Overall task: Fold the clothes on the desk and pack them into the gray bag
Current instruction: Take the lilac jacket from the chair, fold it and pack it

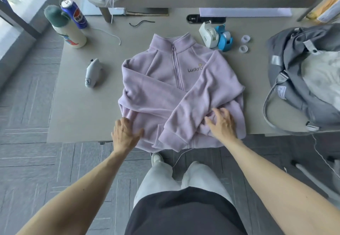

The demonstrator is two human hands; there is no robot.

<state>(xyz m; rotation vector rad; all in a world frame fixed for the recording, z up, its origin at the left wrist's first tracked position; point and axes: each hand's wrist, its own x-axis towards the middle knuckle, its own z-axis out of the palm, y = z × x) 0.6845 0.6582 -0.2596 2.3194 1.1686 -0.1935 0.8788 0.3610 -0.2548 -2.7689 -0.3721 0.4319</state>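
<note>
Lilac fleece jacket [165,80]: lies front up in the middle of the desk [82,109], zip closed, both sleeves crossed over the chest, hem hanging just over the near edge.
Left hand [126,133]: rests on the jacket's lower left corner, thumb laid on the fabric, fingers bent at the edge; cannot tell whether they hook under the cloth.
Right hand [222,122]: presses on bunched fabric at the lower right, beside the folded sleeve's cuff, fingers spread wide and only slightly bent.
Gray bag [287,51]: sits open on the desk's right side, apart from the jacket, pale cloth inside.
Tape dispensers [209,34]: stand just beyond the jacket's right shoulder.
Blue can [73,13]: stands at far left, beside a green-capped bottle [64,29].
</note>
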